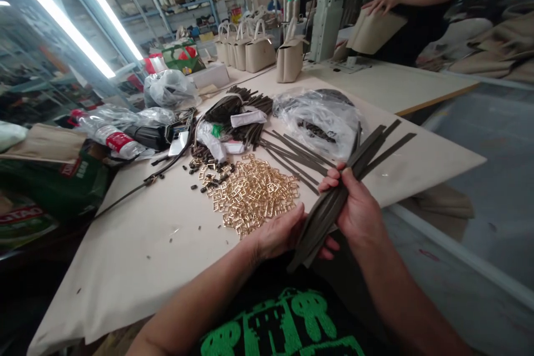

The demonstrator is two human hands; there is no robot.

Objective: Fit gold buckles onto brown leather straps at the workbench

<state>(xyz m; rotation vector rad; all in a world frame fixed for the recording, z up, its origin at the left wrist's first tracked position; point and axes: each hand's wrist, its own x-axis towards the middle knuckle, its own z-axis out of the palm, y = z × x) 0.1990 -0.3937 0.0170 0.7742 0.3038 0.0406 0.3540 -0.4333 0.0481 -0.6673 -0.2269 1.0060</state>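
A bundle of dark olive-brown flat straps (323, 217) slants across in front of me, above the table's near edge. My right hand (354, 206) is closed round its upper part, and the far strap ends fan out beyond the thumb. Lower down, my left hand (283, 231) cups the bundle, its fingertips showing on the far side of the straps. More loose straps (300, 153) lie on the table just past my hands. Left of them spreads a pile of small gold rectangular buckles (258, 192).
Small black pieces (194, 186) lie beside the buckles. Behind are tied straps (237, 105), a clear plastic bag (321, 117) and a red-labelled bottle (110, 136). Beige handbags (261, 54) stand farther back. A co-worker's hand (381, 3) holds a beige piece at a sewing machine (329, 16).
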